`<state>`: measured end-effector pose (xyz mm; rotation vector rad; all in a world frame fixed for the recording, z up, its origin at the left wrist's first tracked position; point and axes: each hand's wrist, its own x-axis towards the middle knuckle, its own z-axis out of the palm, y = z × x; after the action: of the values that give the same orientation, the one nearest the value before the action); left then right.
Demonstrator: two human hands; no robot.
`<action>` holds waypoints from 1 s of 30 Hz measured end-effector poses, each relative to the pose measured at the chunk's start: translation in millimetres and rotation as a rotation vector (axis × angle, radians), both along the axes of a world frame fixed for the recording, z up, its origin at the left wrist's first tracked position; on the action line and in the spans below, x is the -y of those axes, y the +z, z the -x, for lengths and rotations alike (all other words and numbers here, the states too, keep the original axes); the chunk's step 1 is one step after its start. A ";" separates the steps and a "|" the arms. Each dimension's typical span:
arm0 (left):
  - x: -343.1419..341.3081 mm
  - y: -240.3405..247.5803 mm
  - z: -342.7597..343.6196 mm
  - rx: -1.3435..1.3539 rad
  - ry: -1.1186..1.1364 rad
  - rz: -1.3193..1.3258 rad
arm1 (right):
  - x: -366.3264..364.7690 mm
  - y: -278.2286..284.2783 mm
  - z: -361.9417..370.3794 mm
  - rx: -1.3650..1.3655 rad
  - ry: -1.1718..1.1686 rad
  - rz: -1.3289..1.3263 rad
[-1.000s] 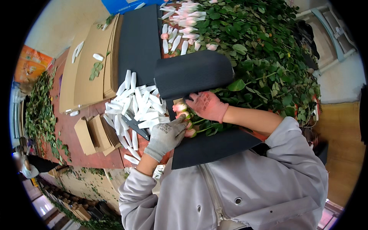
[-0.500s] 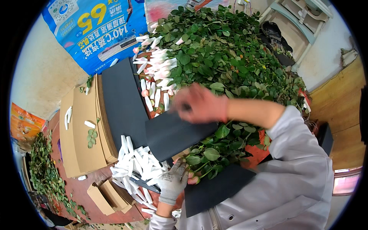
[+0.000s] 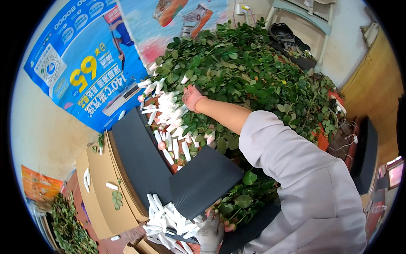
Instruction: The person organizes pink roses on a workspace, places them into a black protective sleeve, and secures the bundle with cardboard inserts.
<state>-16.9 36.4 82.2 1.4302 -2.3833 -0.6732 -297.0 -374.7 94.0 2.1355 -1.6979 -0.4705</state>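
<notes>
My right hand (image 3: 193,96), in a pinkish glove, is stretched to the far side of the rose heap. Its fingers curl in at the leaves, beside pink rosebuds in white sleeves (image 3: 171,111); what they hold, if anything, is hidden. Near the lower edge, my left hand (image 3: 210,232) in a grey glove keeps its fingers bent against a small bunch of roses (image 3: 243,201). Pink buds (image 3: 229,226) show next to that glove, and its grip is partly hidden. A ribbed black sheet (image 3: 205,182) lies just beyond the left hand, overlapping the bunch.
Loose white sleeves (image 3: 169,218) are piled left of my left hand. A stack of brown cardboard sheets (image 3: 101,186) and a long black board (image 3: 139,148) lie farther left. Leafy rose stems (image 3: 249,80) cover the table's far side. A folding chair (image 3: 302,19) stands behind.
My right hand has moved away from above the black sheet to the far rose heap. The view has shifted, so things sit lower in it. My left hand stays by the small bunch.
</notes>
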 end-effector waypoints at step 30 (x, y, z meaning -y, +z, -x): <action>9.1 15.1 8.2 -0.300 -0.021 -0.125 | 71.4 15.4 59.0 0.477 -0.206 -0.308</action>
<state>-25.1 27.3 97.3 1.2489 -2.1583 -0.9824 -356.0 -446.0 109.5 2.4450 -2.2467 -0.3068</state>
